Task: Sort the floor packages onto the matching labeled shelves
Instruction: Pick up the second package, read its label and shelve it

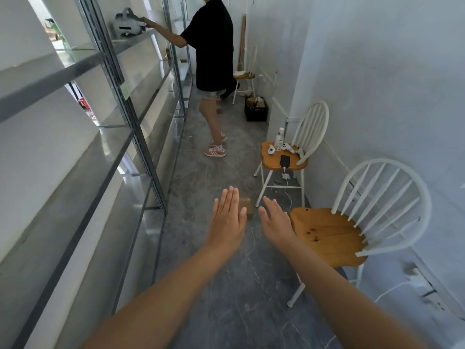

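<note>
A long metal shelving unit (pixel 83 152) runs down the left side of a narrow aisle, its shelves bare in the near bays; a small green label (pixel 125 91) hangs on one upright. The dark marbled floor (pixel 241 285) stretches ahead between the shelving and a white wall (pixel 390 71) on the right. Farther down the aisle a second person (pixel 214 54) in a black shirt stands facing the shelving, one arm reaching to a white headset (pixel 127 22) on an upper shelf. Two white spindle-back chairs with wooden seats stand along the wall: the near chair (pixel 327 233) has a bare seat, and the far chair (pixel 284 159) carries a phone (pixel 285 160) on a cable, white controllers (pixel 271 149) and a bottle (pixel 279 137). A black crate (pixel 256 110) sits on the floor beyond them.

Both bare arms reach forward and down. The left hand (pixel 227 220) and right hand (pixel 276 220) are spread flat, fingers straight, each grip released and holding nothing. Between them, on the floor just beyond the fingertips, lies a small brown cardboard package (pixel 247 206), partly hidden by the left hand and not visibly touched.
</note>
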### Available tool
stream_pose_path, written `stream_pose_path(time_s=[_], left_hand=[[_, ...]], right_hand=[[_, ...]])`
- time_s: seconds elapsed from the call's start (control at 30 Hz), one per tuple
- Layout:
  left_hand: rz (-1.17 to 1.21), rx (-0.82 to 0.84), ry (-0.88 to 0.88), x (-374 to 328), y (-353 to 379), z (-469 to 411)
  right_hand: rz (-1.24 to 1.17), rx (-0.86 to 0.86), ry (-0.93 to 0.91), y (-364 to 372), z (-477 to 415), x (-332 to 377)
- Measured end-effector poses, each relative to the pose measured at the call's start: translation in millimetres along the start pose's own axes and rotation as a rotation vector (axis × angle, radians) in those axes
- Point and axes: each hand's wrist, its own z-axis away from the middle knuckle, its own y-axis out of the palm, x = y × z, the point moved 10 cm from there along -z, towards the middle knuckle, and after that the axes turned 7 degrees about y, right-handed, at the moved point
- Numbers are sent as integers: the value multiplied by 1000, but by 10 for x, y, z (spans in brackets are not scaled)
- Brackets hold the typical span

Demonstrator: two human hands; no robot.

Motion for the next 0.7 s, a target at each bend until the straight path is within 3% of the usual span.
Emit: stream_pose_path(time_s=[0.7], left_hand=[[-43,-38,-90,-180,586,-1270]], right_hand=[[-17,123,-62,-321,-1444,-353]])
